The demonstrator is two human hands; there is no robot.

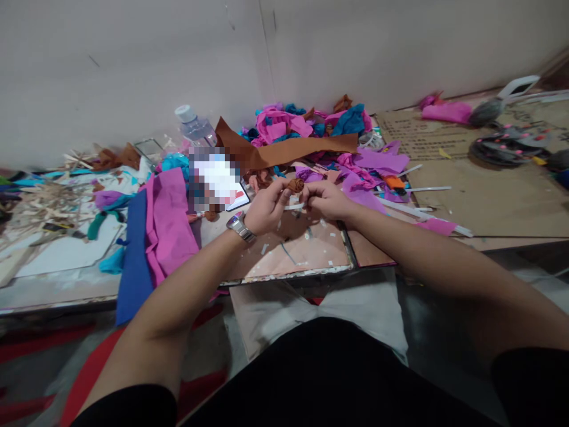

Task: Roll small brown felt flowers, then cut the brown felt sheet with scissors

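Observation:
Between my hands is a brown crepe-paper rose [296, 185], its rolled head facing up above the table. My left hand [267, 209] is closed around its left side, thumb and index finger pinching the base. My right hand [326, 200] is closed at its right side, the fingertips pressed together close below the rose. A narrow white strip [293, 207] runs between the two hands; what the right fingertips grip on it is partly hidden. A long brown crepe-paper strip [306, 149] lies just behind the hands.
Crumpled pink, blue and purple paper [288, 123] is heaped behind. A phone [222, 181] and plastic bottle [195, 127] stand left of it. Pink sheets [171, 219] and a blue sheet [136, 255] overhang the front edge. An orange cutter [395, 184] lies right, beside cardboard [489, 201].

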